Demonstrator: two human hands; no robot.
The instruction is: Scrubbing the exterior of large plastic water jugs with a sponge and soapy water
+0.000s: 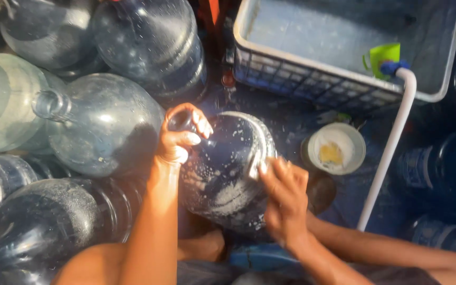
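Note:
A large clear blue water jug, streaked with white soap foam, lies tilted between my arms. My left hand grips its neck at the upper left, fingers wrapped round the opening. My right hand presses flat against the jug's soapy side near its shoulder, fingers spread and wet; whether it holds a cloth or sponge is hidden.
Several more big jugs are piled at the left and top. A white-rimmed crate with water stands at the top right, a white pipe running down from it. A small round bowl with yellow soap sits beside the jug. Darker jugs stand at the right.

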